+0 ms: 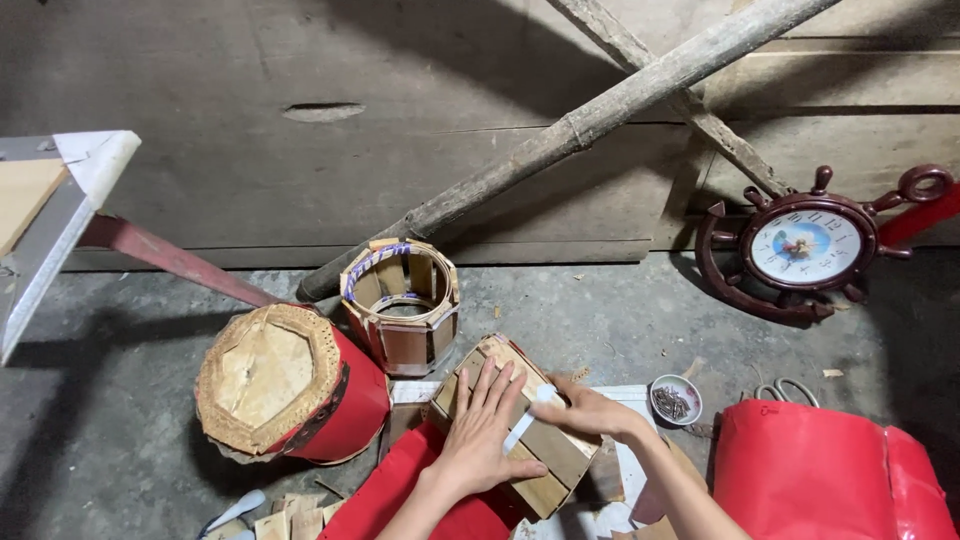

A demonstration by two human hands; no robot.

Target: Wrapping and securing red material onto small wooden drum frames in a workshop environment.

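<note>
Tape [522, 428] — a white strip — runs across the slatted wooden frame [512, 430] lying on its side on the floor between the person's arms, the left hand [480, 435] spread flat and open on the slats while the right hand [588, 410] has its fingers closed, pinching the strip's far end against the wood. Judging by what lies around, the work is partway: one red-covered drum [290, 385] with a rough tan top looks wrapped, an open taped frame [402, 305] stands bare behind — and red sheet [425, 490] lies under this frame, not yet wound on.
</note>
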